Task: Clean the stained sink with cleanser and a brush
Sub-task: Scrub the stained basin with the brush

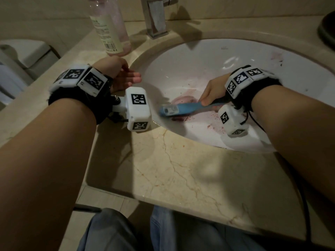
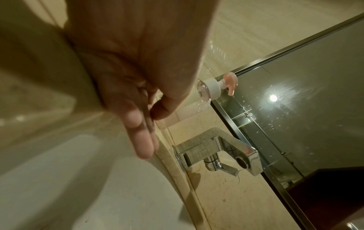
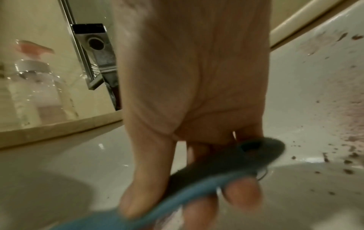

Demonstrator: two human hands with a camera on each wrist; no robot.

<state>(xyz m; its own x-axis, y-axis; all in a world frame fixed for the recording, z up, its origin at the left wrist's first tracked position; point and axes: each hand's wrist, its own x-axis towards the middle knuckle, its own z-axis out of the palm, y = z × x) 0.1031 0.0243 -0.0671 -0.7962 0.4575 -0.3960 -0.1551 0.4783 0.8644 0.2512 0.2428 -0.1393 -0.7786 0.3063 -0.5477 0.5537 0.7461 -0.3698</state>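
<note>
Most of the scrubbing remains: your right hand (image 1: 213, 91) is wrapped around the blue brush (image 1: 183, 108), its head beyond your fingers on the basin's (image 1: 181, 57) red stain (image 1: 178, 119), while specks linger behind your wrist and your left hand (image 1: 123, 77) rests relaxed on the rim.

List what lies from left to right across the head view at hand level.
left hand → blue brush → right hand, gripping the brush handle inside the stained sink.

marble counter (image 1: 181, 169), chrome faucet (image 1: 155, 17), mirror (image 2: 295, 93)
</note>
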